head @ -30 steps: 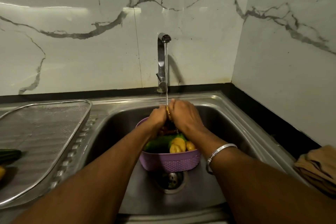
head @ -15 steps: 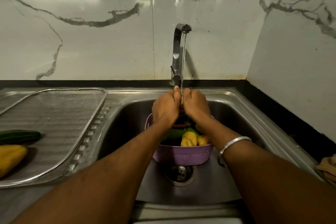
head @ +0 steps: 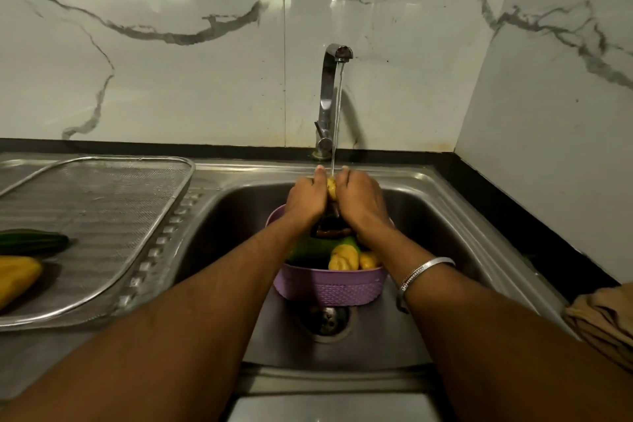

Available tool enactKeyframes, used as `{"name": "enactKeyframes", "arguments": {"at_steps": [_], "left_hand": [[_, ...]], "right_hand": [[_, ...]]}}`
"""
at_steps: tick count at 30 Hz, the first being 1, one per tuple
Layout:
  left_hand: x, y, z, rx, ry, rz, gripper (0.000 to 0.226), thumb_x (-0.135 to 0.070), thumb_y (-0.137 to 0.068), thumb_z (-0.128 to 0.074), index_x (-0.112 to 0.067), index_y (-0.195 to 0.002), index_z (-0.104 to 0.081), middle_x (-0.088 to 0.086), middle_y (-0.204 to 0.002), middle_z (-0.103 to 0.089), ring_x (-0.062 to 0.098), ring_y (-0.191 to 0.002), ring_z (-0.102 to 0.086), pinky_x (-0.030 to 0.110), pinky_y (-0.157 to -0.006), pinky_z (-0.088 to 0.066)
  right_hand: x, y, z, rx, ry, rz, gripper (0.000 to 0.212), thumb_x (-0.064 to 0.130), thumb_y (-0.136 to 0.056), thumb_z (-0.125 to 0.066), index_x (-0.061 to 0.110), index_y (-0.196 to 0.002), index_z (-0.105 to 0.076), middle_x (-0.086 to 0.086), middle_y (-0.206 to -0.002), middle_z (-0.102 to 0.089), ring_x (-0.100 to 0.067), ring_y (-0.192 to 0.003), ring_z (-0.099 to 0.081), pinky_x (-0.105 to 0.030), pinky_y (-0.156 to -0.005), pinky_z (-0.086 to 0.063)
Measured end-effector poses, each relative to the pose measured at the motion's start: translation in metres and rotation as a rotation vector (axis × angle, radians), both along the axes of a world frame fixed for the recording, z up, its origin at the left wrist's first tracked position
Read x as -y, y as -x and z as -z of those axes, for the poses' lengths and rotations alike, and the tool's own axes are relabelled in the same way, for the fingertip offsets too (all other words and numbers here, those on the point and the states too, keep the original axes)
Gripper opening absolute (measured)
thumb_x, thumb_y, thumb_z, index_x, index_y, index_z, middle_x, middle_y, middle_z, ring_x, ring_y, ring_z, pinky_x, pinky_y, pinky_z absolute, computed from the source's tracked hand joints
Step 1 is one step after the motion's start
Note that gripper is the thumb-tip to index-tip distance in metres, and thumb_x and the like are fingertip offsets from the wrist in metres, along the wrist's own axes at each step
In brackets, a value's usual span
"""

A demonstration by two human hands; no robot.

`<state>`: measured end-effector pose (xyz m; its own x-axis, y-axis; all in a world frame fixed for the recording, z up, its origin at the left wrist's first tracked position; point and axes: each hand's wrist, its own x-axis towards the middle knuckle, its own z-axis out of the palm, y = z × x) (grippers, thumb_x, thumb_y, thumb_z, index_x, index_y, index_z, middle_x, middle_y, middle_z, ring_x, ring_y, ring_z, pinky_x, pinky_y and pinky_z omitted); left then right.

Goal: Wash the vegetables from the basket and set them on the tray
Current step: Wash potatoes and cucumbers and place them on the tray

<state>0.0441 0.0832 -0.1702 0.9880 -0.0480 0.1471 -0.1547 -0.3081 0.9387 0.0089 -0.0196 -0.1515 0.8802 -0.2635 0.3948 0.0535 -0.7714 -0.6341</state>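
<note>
Yellow vegetable (head: 331, 188), perhaps potato, above purple basket (head: 330, 286).

Sink (head: 445, 216) at centre, tap (head: 327, 103) behind it at the wall; basket (head: 330, 288) in the basin, just behind the drain (head: 323, 320); vegetables (head: 344, 257) in the basket; left hand (head: 306, 199) and right hand (head: 361, 200) side by side above the basket's far edge, under the water stream (head: 337, 120), one small vegetable (head: 331, 188) between them; tray (head: 102, 216) on the drainboard left of the basin; two vegetables on the tray's left end, cucumber (head: 34, 241) behind, pepper (head: 15, 279) in front; cloth (head: 603, 319) on the counter, right of the sink
</note>
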Motion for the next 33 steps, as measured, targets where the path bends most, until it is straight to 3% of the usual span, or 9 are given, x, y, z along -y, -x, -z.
{"name": "enactKeyframes", "arguments": {"at_steps": [9,11,13,15,20,25,29,31,33], "left_hand": [[-0.015,0.045,-0.021,0.563,0.140,-0.129,0.056,-0.056,-0.105,-0.026,-0.019,-0.080,-0.060,0.001,-0.068,-0.063,0.013,-0.064,-0.062,0.031,-0.060,-0.052],[-0.022,0.050,-0.022,0.435,-0.051,-0.105,0.058,-0.054,-0.106,-0.027,-0.019,-0.074,-0.062,0.001,-0.069,-0.065,0.014,-0.066,-0.063,0.029,-0.063,-0.049],[-0.030,0.049,-0.010,0.153,-0.554,-0.012,0.050,-0.047,-0.107,-0.033,-0.013,-0.100,-0.070,0.009,-0.101,-0.072,0.022,-0.095,-0.067,0.032,-0.082,-0.049],[-0.034,0.051,-0.005,0.056,-0.719,0.002,0.049,-0.044,-0.107,-0.032,-0.011,-0.116,-0.068,0.013,-0.118,-0.068,0.027,-0.109,-0.064,0.037,-0.095,-0.048],[-0.022,0.068,-0.035,0.418,-0.076,-0.218,0.060,-0.046,-0.108,-0.029,-0.016,-0.067,-0.061,-0.001,-0.060,-0.061,0.007,-0.056,-0.058,0.023,-0.057,-0.048],[-0.034,0.054,-0.002,0.038,-0.690,-0.011,0.055,-0.040,-0.108,-0.026,-0.006,-0.102,-0.068,0.014,-0.106,-0.071,0.029,-0.098,-0.065,0.036,-0.087,-0.048],[-0.018,0.064,-0.035,0.436,-0.106,-0.249,0.057,-0.042,-0.109,-0.030,-0.018,-0.066,-0.060,0.000,-0.062,-0.060,0.014,-0.060,-0.059,0.028,-0.059,-0.046],[-0.020,0.063,-0.032,0.337,-0.202,-0.173,0.057,-0.040,-0.109,-0.029,-0.015,-0.072,-0.064,0.001,-0.068,-0.063,0.018,-0.068,-0.063,0.027,-0.060,-0.044],[-0.027,0.056,-0.010,0.043,-0.541,-0.077,0.057,-0.040,-0.108,-0.026,-0.008,-0.092,-0.070,0.011,-0.093,-0.071,0.027,-0.091,-0.066,0.032,-0.077,-0.050]], "right_hand": [[-0.015,0.031,-0.014,0.485,-0.057,-0.192,0.036,0.040,-0.111,-0.030,0.021,-0.105,-0.059,0.005,-0.085,-0.062,-0.008,-0.075,-0.060,-0.025,-0.064,-0.050],[-0.010,0.039,-0.014,0.311,-0.031,-0.155,0.043,0.041,-0.110,-0.029,0.018,-0.095,-0.062,-0.002,-0.079,-0.064,-0.015,-0.072,-0.063,-0.036,-0.065,-0.053],[-0.005,0.041,-0.008,-0.159,0.160,-0.067,0.046,0.037,-0.108,-0.033,0.011,-0.103,-0.069,-0.014,-0.101,-0.071,-0.029,-0.093,-0.067,-0.038,-0.080,-0.051],[-0.006,0.046,-0.007,-0.329,0.254,-0.021,0.045,0.036,-0.106,-0.034,0.009,-0.108,-0.071,-0.016,-0.111,-0.071,-0.033,-0.103,-0.066,-0.036,-0.084,-0.048],[-0.018,0.051,-0.028,0.422,0.130,0.037,0.044,0.038,-0.109,-0.028,0.019,-0.084,-0.060,0.004,-0.065,-0.056,-0.016,-0.062,-0.059,-0.034,-0.060,-0.049],[-0.004,0.044,-0.002,-0.290,0.298,-0.034,0.047,0.037,-0.105,-0.033,0.009,-0.102,-0.071,-0.016,-0.106,-0.071,-0.033,-0.098,-0.067,-0.037,-0.082,-0.048],[-0.014,0.045,-0.025,0.462,0.144,0.086,0.041,0.035,-0.110,-0.033,0.017,-0.086,-0.061,0.004,-0.065,-0.055,-0.014,-0.060,-0.055,-0.028,-0.054,-0.039],[-0.013,0.041,-0.020,0.308,0.128,0.019,0.043,0.036,-0.109,-0.033,0.016,-0.088,-0.064,0.001,-0.073,-0.063,-0.018,-0.067,-0.060,-0.030,-0.060,-0.045],[-0.006,0.038,-0.002,-0.197,0.231,-0.017,0.046,0.038,-0.106,-0.034,0.011,-0.098,-0.069,-0.010,-0.098,-0.071,-0.028,-0.089,-0.066,-0.034,-0.074,-0.047]]}}
